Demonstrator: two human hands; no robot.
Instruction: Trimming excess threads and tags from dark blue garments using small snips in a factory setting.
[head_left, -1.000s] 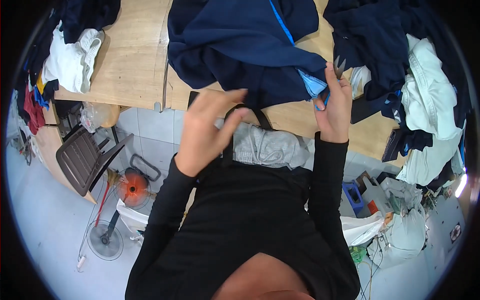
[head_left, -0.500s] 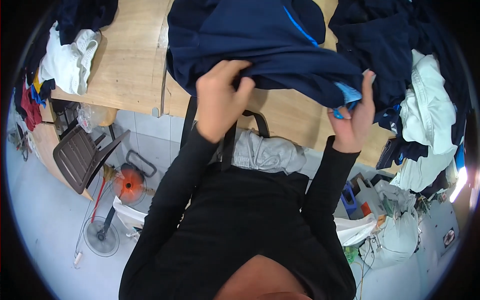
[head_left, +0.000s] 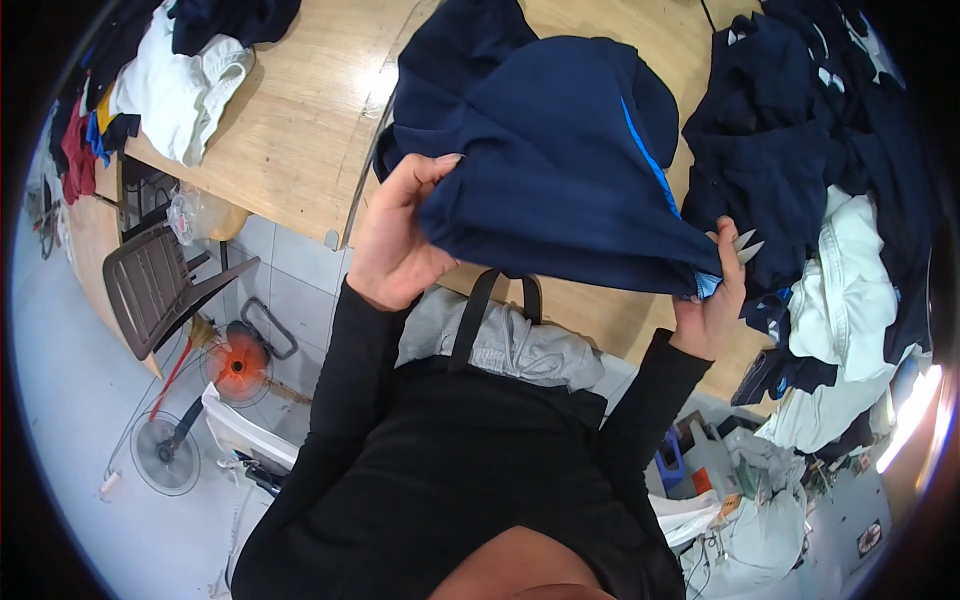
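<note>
A navy garment with a bright blue side stripe lies partly on the wooden table, its near edge lifted and stretched between my hands. The left end of this edge is pinched in my left hand, thumb on top. At the other end, my right hand grips the edge beside a light blue patch. Pointed metal blades of thread snips stick out from between my right fingers; the rest of the tool is hidden in the hand. Which kind of garment it is, I cannot tell.
The wooden table carries white clothing at the left, with a navy pile and white garments at the right. Grey cloth rests by my waist. A brown chair and a fan are at the left.
My left hand has gone from lying over the cloth to pinching its edge, which is now pulled straight. The snips' blades have come into sight at my right hand. The whole view has shifted.
</note>
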